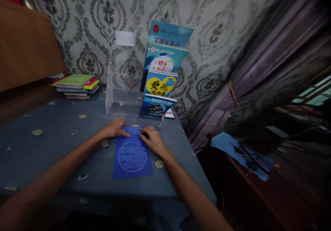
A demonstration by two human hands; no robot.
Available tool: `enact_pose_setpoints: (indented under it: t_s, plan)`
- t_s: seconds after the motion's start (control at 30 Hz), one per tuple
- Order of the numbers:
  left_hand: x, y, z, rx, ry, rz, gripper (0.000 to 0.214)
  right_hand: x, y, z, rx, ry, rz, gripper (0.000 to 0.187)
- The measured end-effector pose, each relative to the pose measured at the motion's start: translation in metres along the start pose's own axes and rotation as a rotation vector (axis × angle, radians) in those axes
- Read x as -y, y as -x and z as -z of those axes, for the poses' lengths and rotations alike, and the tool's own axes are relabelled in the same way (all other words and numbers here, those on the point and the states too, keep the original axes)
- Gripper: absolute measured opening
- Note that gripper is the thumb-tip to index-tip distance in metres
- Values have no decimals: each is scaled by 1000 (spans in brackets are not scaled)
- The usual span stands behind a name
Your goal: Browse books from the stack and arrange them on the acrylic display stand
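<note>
A blue book [134, 156] lies flat on the cloth-covered table in front of me. A ring of small print marks its cover, and the lettering looks upside down from here. My left hand [115, 128] rests at the book's far left corner, with the thumb stretched over the cover and the fingers beyond its edge. At the far right edge, my right hand [153, 140] touches the book with bent fingers, and a dark gap shows between thumb and fingers. Just beyond stands a clear tiered rack [124, 108] whose right column holds several books [159, 86].
Several books in a stack [77, 82] lie at the table's back left. A phone-like object [169, 113] sits behind the rack. A purple curtain [219, 99] hangs at right, above a lower dark red surface with a blue cloth [227, 143] and cables. The patterned tablecloth [59, 137] covers the table.
</note>
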State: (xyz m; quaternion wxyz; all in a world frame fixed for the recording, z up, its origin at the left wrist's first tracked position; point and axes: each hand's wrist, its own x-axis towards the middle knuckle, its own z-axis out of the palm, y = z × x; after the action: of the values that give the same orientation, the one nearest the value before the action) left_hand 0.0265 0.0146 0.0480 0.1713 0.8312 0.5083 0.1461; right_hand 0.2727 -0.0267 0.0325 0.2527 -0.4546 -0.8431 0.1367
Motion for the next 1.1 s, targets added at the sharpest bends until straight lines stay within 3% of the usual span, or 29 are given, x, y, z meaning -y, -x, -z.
enact_pose_setpoints:
  t_s: [0.13, 0.2, 0.3, 0.4, 0.47, 0.57, 0.67, 0.87, 0.97, 1.1]
  plan:
    - [4, 3, 7, 63, 416, -86, 39, -5, 0, -1, -72, -107, -90, 47]
    - [3, 2, 9, 6, 545, -116, 37, -10, -3, -2, -106, -239, -178, 53]
    - [-3, -3, 14, -151, 620, -97, 36, -18, -8, -2, -135, -462, -309, 40]
    - [-10, -8, 18, -215, 719, -68, 40, -21, -9, 1, -29, -726, -382, 19]
    - [-14, -10, 19, -250, 794, -40, 46, -21, -8, 5, 46, -877, -395, 26]
    - [-19, -12, 18, -283, 900, 43, 57, -20, -6, 11, 37, -989, -395, 36]
    - [-25, -9, 11, -220, 983, 111, 61, -22, -6, 17, -54, -1015, -396, 39]
    - [-39, -8, -1, 27, 998, 12, 53, -31, -10, 29, -290, -953, -343, 41]
    - [-44, -16, -1, 30, 934, -43, 50, -31, -11, 34, -467, -884, -297, 38]
    - [-53, -34, 4, -87, 823, -137, 42, -28, -12, 42, -650, -780, -218, 32]
